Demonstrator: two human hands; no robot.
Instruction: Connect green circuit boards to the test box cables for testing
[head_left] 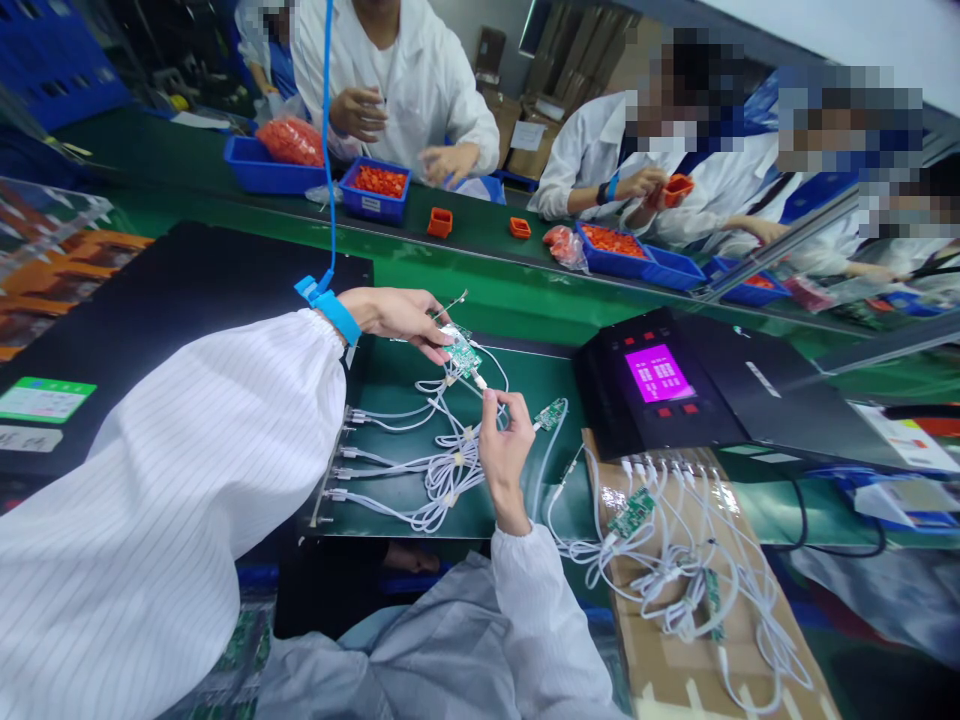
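The left hand, palm down, grips a small green circuit board between thumb and fingers, holding it above the middle of a dark green table. The right hand, below and to the right, pinches a slim white cable plug at the board's near end, its fingers curled in.

The step in hand appears to be fitting or freeing this plug; a single moment cannot tell which. Either way, the next move calls for a steady hold on the board and a straight push or pull, in line with the connector, with no twisting.

Just right of the right hand lies a second green circuit board, wired to a white cable. Looped white cables lie on the table beneath the hands, running to metal sockets along its left edge, beside a broad black metal case.

Towards the table's right end stands a black instrument with a magenta screen. In front of it, a brown cardboard sheet reaches past the table's near edge, carrying more white cables and green boards.

Beyond the far edge, co-workers in white coats sit behind blue bins of orange parts.
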